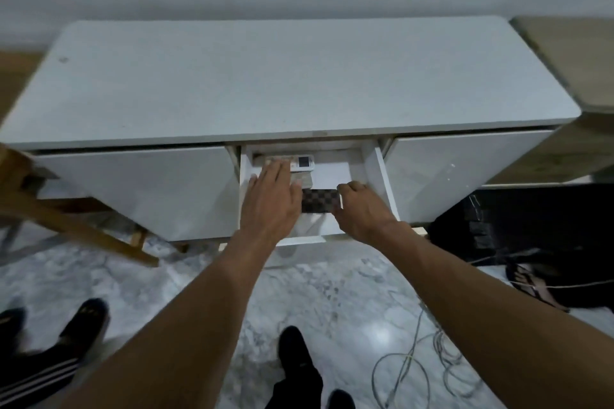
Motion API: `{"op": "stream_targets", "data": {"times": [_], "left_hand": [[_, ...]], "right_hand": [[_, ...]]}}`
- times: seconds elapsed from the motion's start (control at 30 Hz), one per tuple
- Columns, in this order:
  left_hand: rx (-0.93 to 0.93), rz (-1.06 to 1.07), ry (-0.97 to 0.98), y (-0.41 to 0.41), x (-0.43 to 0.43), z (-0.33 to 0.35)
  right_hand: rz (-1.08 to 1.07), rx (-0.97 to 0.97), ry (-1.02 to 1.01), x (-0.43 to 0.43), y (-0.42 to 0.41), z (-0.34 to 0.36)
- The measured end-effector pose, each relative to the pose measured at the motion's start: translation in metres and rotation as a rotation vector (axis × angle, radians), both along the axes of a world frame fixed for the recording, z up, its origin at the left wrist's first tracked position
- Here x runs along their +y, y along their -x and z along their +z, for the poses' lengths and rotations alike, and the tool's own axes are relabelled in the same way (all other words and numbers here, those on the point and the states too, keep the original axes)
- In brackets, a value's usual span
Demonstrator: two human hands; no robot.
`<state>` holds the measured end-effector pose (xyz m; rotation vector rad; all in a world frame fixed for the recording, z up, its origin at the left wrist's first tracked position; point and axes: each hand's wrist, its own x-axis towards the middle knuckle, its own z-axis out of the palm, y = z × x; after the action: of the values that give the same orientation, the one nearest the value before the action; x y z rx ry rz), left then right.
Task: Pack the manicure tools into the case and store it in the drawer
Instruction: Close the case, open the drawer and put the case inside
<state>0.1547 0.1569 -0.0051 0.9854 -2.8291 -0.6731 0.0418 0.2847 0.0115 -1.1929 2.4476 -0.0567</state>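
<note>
Dim, cool, flat indoor light; no hard shadows. Bright glare patch on marble floor [382, 337] at lower right of frame. Deep shadow under white cabinet [289, 76] and in black area at right edge. Strong wide-angle bend: cabinet top bows, corners stretch. Overall soft, slightly smeared detail; wooden frame [59, 209] at left edge blurred; drawer [382, 176] contents at centre murky.

Case [320, 200] in open drawer [385, 176], between left fingers [294, 191] and right fingers [349, 188]; remote control [304, 163] beyond left fingertips.
</note>
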Motion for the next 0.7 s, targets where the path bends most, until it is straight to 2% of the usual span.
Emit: {"op": "stream_targets", "data": {"times": [0.17, 0.4, 0.7], "left_hand": [[-0.060, 0.024, 0.026, -0.058, 0.057, -0.015], [-0.249, -0.038, 0.048, -0.097, 0.091, -0.040], [-0.275, -0.038, 0.008, -0.093, 0.092, -0.046]], "right_hand": [[-0.040, -0.025, 0.111, 0.048, -0.031, -0.011], [-0.019, -0.027, -0.021, 0.097, -0.058, -0.030], [-0.019, -0.042, -0.052, 0.095, -0.057, -0.039]]}}
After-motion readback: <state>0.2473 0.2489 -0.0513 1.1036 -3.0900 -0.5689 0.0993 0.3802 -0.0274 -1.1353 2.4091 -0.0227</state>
